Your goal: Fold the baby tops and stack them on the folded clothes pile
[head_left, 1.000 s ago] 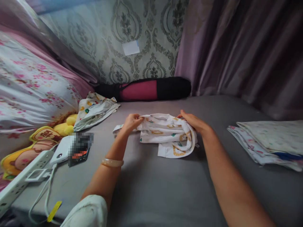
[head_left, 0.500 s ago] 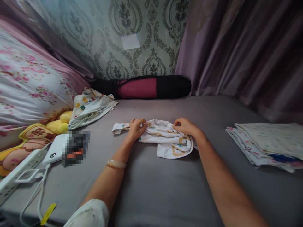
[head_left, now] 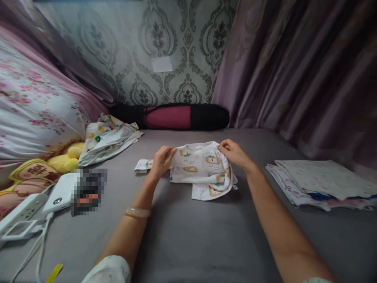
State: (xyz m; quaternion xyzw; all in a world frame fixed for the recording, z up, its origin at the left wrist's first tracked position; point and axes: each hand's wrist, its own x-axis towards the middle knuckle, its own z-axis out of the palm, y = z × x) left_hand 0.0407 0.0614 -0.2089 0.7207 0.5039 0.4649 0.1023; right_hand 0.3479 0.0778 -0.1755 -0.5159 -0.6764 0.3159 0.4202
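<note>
A small white shirt (head_left: 196, 167) with yellow and green prints is in the middle, its shoulders raised off the grey sheet. My left hand (head_left: 163, 160) pinches its left shoulder, and one sleeve sticks out on the sheet beyond that hand. At the opposite shoulder, by the collar, my right hand (head_left: 234, 152) is closed on the cloth. The other sleeve is folded under the front, with its cuff lying toward me.
Folded cloths (head_left: 321, 179) are stacked at the right. A crumpled pile of clothes (head_left: 113, 139), a yellow plush toy (head_left: 63, 163), a power strip (head_left: 25, 208) and a white power bank (head_left: 60, 192) are at the left. A black and red bag (head_left: 167, 117) lies along the wall.
Both hands have lifted the shirt's shoulders, so the bunched front is now spread and smoother. The whole view has shifted slightly.
</note>
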